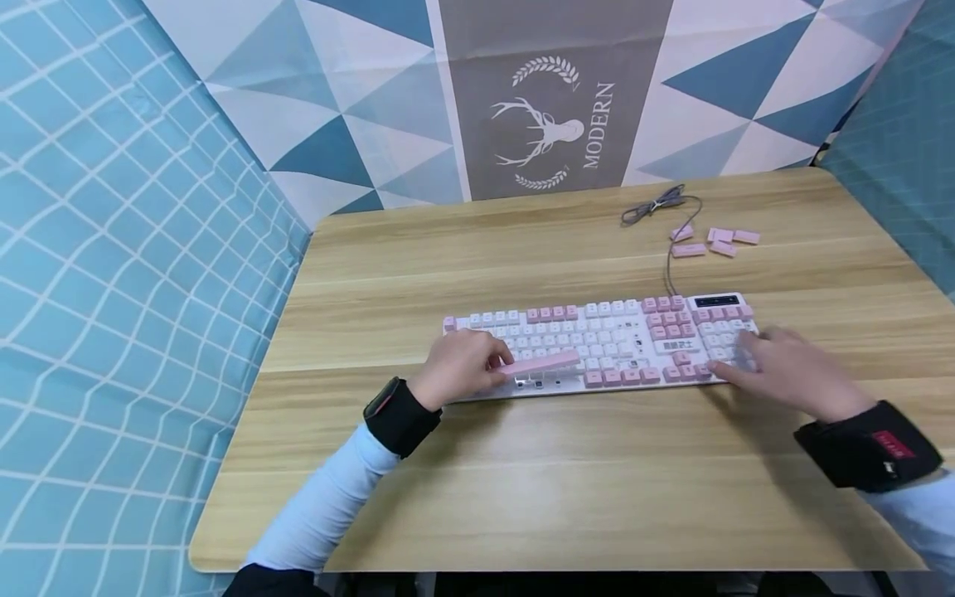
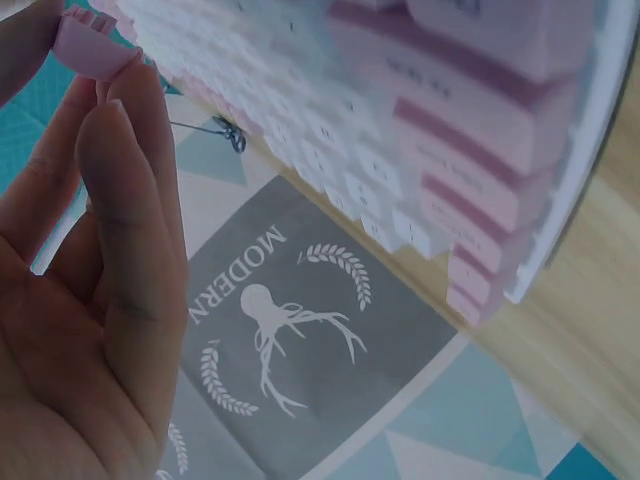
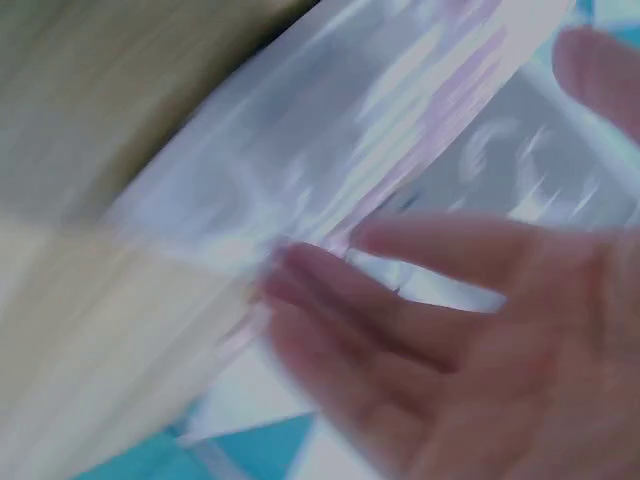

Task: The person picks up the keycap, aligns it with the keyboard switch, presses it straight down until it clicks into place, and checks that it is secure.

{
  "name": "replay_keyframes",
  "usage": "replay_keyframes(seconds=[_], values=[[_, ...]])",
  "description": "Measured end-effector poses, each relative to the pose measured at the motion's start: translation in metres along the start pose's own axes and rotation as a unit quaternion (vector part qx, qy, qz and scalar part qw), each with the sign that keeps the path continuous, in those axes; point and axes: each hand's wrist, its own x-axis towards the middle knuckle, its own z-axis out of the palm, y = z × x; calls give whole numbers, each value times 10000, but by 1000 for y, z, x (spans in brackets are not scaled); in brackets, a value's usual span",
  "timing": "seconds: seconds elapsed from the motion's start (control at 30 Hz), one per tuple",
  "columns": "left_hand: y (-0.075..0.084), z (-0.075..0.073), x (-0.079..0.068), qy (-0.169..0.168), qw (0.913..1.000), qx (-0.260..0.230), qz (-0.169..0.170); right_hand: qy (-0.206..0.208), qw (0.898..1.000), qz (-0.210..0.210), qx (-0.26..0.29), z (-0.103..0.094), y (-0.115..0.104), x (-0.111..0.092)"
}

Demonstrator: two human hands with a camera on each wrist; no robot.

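A white and pink keyboard (image 1: 609, 310) lies across the middle of the table, with several key slots bare of caps. My left hand (image 1: 464, 365) pinches one end of a long pink spacebar keycap (image 1: 543, 362), which stretches over the bare slot in the front row. In the left wrist view the keycap (image 2: 92, 48) sits between thumb and fingertips, seen end-on. At the number-pad end of the keyboard is my right hand (image 1: 794, 369), thumb and fingers spread apart around that corner. The right wrist view is blurred, and the right hand (image 3: 450, 330) shows nothing in its fingers.
Several loose pink keycaps (image 1: 722, 235) lie behind the keyboard at the right. A grey cable (image 1: 656, 205), bundled at the back, runs to the keyboard's rear edge. Patterned cloth (image 1: 552, 99) stands behind the wooden table (image 1: 448, 481), and a blue checked curtain (image 1: 134, 290) hangs at the left.
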Motion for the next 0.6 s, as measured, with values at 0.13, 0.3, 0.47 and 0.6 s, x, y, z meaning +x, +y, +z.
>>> replay_keyframes(seconds=[0.13,0.3,0.47,0.6], values=[[1,5,-1,8,10000,-20,88,1401,9747,-1739,62,16,-57,9],[3,9,-1,64,9996,97,244,1137,9456,-3048,-59,40,-111,16],[5,19,3,156,9987,291,382,702,9456,-3160,-324,53,-129,19],[6,27,2,300,9979,440,378,626,9448,-3196,-371,56,-130,20]])
